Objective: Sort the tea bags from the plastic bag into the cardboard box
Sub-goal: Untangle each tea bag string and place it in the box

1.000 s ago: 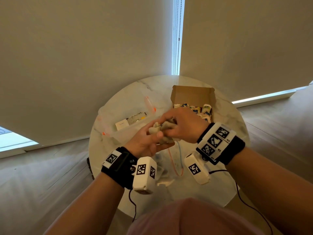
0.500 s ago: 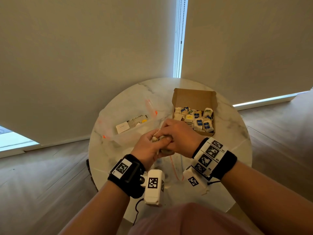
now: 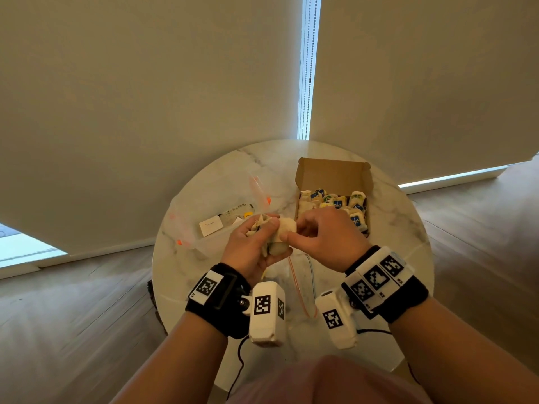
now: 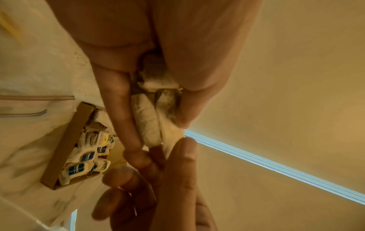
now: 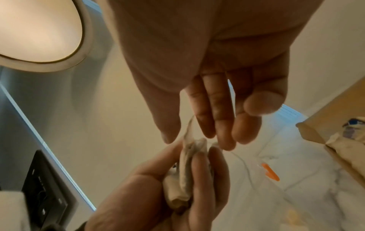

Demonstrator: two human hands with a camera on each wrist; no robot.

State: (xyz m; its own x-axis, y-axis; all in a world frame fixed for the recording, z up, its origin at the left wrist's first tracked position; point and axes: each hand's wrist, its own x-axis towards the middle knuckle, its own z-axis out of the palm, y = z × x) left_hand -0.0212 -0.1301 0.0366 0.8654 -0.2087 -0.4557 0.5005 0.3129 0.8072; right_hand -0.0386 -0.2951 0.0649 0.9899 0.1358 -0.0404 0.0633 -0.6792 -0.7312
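My left hand [image 3: 262, 239] grips a bunch of pale tea bags [image 3: 274, 247] above the middle of the round table; the left wrist view shows the tea bags [image 4: 147, 118] squeezed between thumb and fingers. My right hand [image 3: 291, 233] pinches the end of one tea bag [image 3: 287, 225] sticking out of that bunch. Seen from the right wrist, the bunch [image 5: 184, 173] lies in the left palm below the right fingers [image 5: 215, 118]. Behind the right hand stands the open cardboard box [image 3: 332, 173], with several tea bags [image 3: 335, 201] inside. A clear plastic bag [image 3: 210, 228] with an orange zip lies to the left.
A second clear bag [image 3: 300, 284] with a red and blue seal lies on the marble table [image 3: 402, 228] under my hands. The table is small and round, its rim close on all sides. Blinds hang right behind it. A cable trails from each wrist.
My right hand no longer covers the bunch; it has shifted right and now pinches one tea bag at its end. Both hands sit a little lower and nearer to me.
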